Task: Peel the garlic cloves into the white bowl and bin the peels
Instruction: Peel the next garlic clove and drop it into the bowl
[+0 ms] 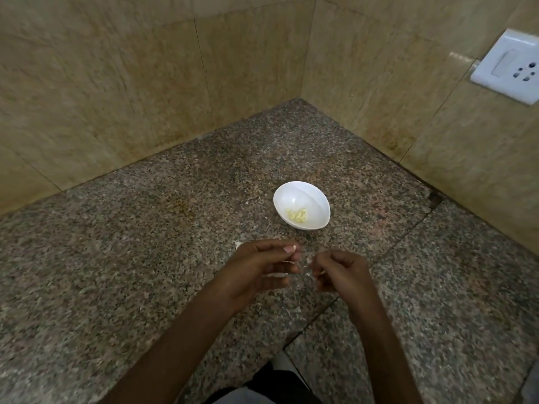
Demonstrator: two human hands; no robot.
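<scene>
A white bowl [303, 199] stands on the speckled granite counter [145, 258] and holds several peeled garlic cloves [297, 214]. Just in front of it, my left hand [259, 272] pinches a small garlic clove [294, 252] at its fingertips. My right hand [339, 271] is curled close beside it, with a thin strip of garlic peel [320, 272] between its fingers. The two hands are a few centimetres apart above the counter. Bits of white peel [275, 275] lie on the counter under the left hand.
Beige tiled walls [175, 97] meet in a corner behind the bowl. A white switch and socket plate [510, 67] is on the right wall. The counter's front edge [291, 339] is near my body at the bottom.
</scene>
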